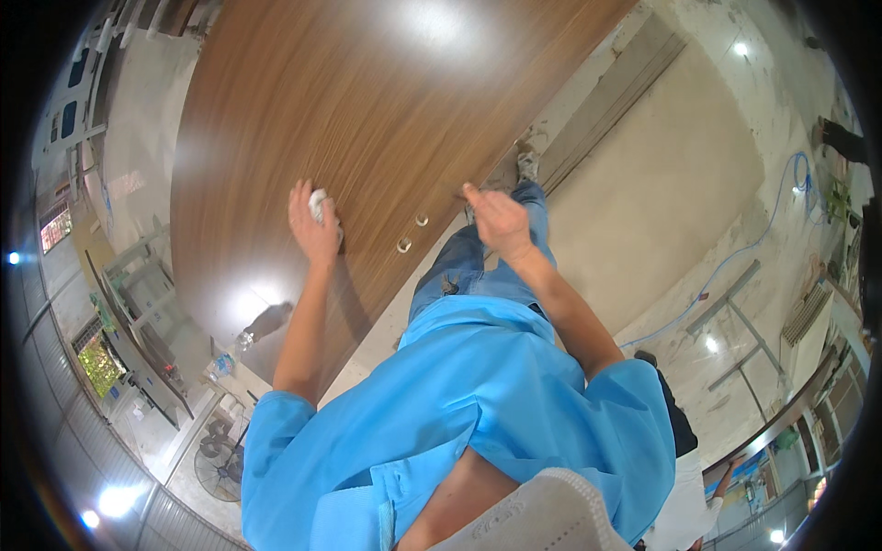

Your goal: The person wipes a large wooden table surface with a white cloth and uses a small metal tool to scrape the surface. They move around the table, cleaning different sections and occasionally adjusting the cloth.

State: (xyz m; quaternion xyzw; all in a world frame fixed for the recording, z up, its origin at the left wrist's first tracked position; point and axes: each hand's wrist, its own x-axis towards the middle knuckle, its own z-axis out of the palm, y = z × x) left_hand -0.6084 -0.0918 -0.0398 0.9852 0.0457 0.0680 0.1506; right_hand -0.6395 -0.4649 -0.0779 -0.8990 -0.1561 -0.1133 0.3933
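A large brown wood-grain panel (pixel 367 110) lies before me, its long right edge running close by my legs. My left hand (pixel 312 230) rests on its surface, closed around a crumpled white cloth (pixel 318 206). At the panel's right edge is my right hand (pixel 502 222), fingers curled and one digit stretched toward the wood. Whatever it may hold is hidden from view. Two round holes, an upper one (pixel 422 220) and a lower one (pixel 404 245), sit in the panel between my hands.
A pale board (pixel 661 174) lies on the floor to the right, past a grey strip. Blue hose (pixel 735 262) trails across the floor there, near a metal frame (pixel 735 321). At lower left stand a fan (pixel 219 461) and a clear plastic bottle (pixel 220 366). Another person's arm (pixel 723 481) shows at lower right.
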